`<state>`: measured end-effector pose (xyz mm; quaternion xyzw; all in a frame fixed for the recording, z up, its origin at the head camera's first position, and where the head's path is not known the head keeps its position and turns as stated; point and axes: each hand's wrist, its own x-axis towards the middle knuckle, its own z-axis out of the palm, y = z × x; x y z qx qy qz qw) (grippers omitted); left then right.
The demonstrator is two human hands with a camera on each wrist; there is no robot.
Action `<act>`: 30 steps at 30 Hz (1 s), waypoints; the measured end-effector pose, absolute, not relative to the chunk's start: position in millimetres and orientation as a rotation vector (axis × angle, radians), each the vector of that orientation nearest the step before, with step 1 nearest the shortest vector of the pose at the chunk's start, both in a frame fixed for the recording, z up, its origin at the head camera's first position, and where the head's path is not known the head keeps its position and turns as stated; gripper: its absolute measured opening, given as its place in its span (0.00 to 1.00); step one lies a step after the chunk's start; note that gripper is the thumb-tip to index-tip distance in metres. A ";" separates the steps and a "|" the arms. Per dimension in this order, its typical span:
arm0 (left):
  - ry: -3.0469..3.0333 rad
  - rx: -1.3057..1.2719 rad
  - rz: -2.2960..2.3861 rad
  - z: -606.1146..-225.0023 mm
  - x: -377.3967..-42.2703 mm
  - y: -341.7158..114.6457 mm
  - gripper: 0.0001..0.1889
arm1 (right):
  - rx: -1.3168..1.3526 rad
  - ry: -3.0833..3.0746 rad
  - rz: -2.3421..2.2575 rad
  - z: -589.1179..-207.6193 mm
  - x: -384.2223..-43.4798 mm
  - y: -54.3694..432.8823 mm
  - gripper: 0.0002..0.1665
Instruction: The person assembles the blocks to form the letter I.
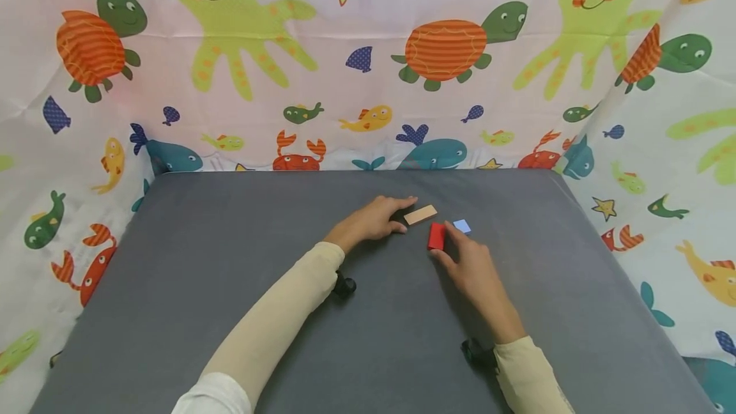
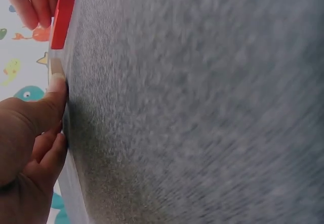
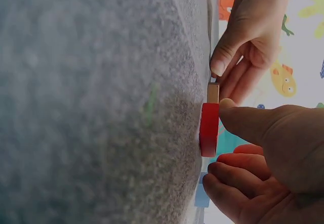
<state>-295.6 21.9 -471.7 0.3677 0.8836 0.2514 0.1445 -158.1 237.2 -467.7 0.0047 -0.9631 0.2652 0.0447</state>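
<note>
My right hand [image 1: 474,270] holds a red block [image 1: 436,236] lengthwise, thumb at its near end and index finger at its far right edge. The block rests on the grey cloth. In the right wrist view, the thumb touches one end of the red block [image 3: 209,130]. My left hand [image 1: 374,219] is spread beside a plain wooden block [image 1: 420,214], index finger past its far side and thumb near its left end. Whether it touches that block I cannot tell. Just beyond the right fingertips lies a light blue block [image 1: 462,227], partly hidden in the right wrist view.
Grey cloth [image 1: 230,241] covers the table. A white curtain [image 1: 356,18] printed with sea animals hangs behind it and along both sides. Each wrist carries a small black camera, one at the left wrist [image 1: 344,285] and one at the right wrist [image 1: 477,353].
</note>
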 end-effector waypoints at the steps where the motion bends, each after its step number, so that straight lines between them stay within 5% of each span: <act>1: 2.543 1.065 0.722 -472.2 -297.5 22.6 0.40 | 0.014 -2.946 0.811 -467.9 -158.9 237.4 0.43; 30: 2.327 1.123 0.542 -460.3 -328.0 42.7 0.46 | 0.071 -2.976 0.779 -475.5 -171.8 243.0 0.44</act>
